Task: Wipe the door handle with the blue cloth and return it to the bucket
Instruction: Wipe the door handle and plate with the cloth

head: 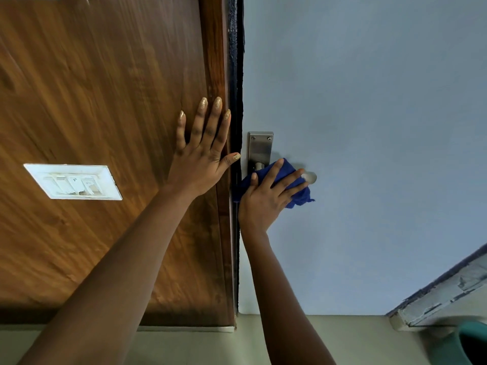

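The blue cloth (279,180) is pressed against the door handle (309,177) by the right hand (266,198). The cloth is bunched under the palm and the spread fingers (290,180), which are laid over it rather than curled tight; its frayed corner is seen hanging out below the fingertips. Most of the lever is covered by cloth and hand, and only its rounded tip is seen past the fingertips to the right. The steel backplate (260,150), fixed with two screws, is seen just above the cloth on the pale blue door (369,127).

The left hand (203,156) is laid flat on the wooden panel (105,88), fingers wide and holding nothing, the thumb reaching towards the dark door edge (237,75) that lies between the two hands. A white switch plate (73,181) is mounted on the panel, well apart to the left. A teal rim, likely the bucket (471,341), is cut off at the lower right corner, on the floor (355,343) beside a worn frame (442,296), well apart from the cloth.
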